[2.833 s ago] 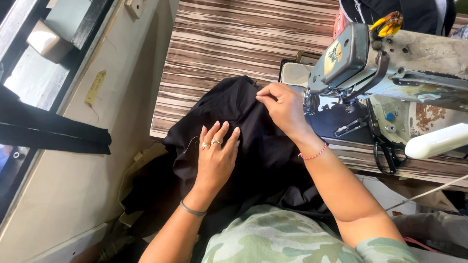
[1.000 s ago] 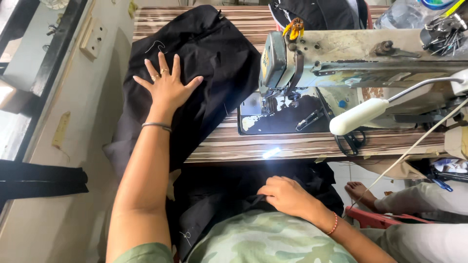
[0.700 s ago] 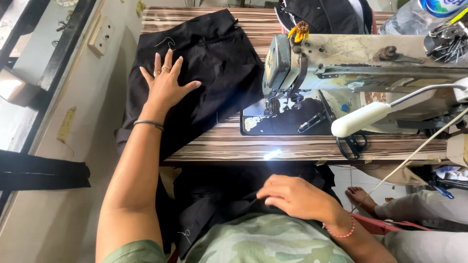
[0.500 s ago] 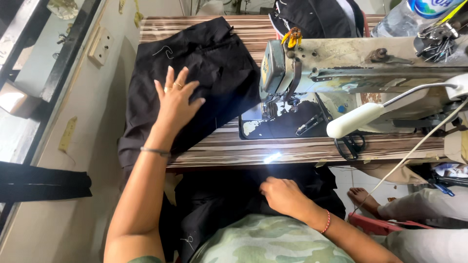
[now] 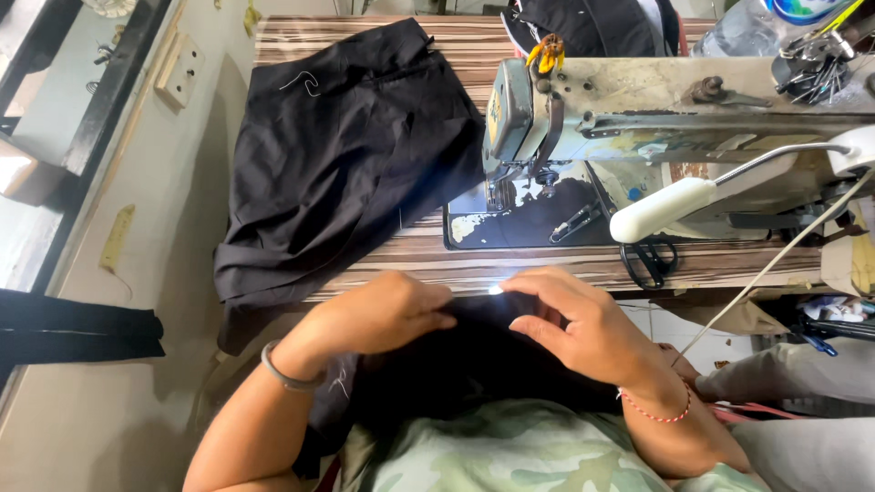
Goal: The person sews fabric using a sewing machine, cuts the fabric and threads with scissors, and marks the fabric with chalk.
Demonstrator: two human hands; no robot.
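Both hands sit low, just in front of the sewing machine (image 5: 638,137), near the front edge of the striped table (image 5: 547,264). They work on a piece of black cloth (image 5: 474,364) that lies in the person's lap. Most of this cloth is hard to see — it is very dark, and the hands and arms cover its top part. Its edges get lost in shadow, so I cannot tell which way it points or how long it runs.

The left hand (image 5: 378,314) is curled, knuckles up, with its fingers bent down onto the cloth. The fingertips are hidden, so I cannot tell if they pinch it. The right hand (image 5: 583,319) has bent fingers too, and its fingertips touch the cloth beside a small bright spot of light.

A second black garment (image 5: 346,164) lies flat on the table, left of the sewing machine. Its long side runs from the far edge of the table down to the near edge — one corner hangs over. Black scissors (image 5: 649,260) lie by the machine's front, partly under its white lever (image 5: 665,210).
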